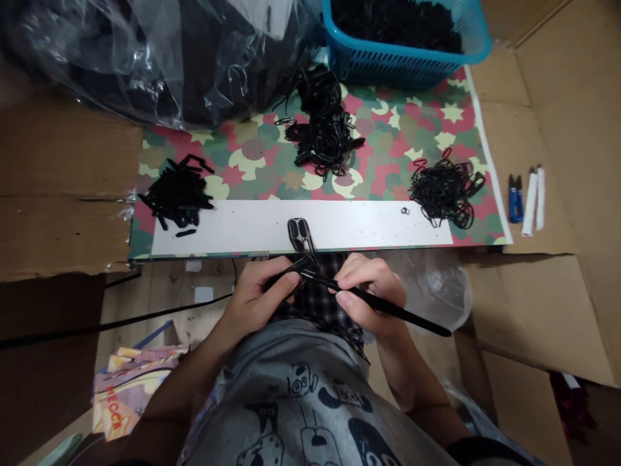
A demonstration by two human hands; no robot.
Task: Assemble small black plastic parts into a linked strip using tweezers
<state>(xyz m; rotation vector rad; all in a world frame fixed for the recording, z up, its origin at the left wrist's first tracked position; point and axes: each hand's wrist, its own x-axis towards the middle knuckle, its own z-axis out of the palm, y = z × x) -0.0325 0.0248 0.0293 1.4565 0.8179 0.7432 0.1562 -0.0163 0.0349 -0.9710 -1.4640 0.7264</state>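
My left hand (259, 292) is closed in a pinch on a small black clip-like piece (299, 234) that sticks up over the front edge of the board. My right hand (369, 292) is closed round a thin black stick tool (402, 313), whose tip meets the piece between my two hands. Both hands hover above my lap, just in front of the white strip (233, 228) of the patterned board (388, 129).
On the board lie a heap of black strips (177, 192) at the left, a pile of black clips (323, 126) in the middle and tangled black loops (446, 188) at the right. A blue basket (402, 61), a plastic bag (160, 58), blue snips (515, 199) and white sticks (533, 200) surround it.
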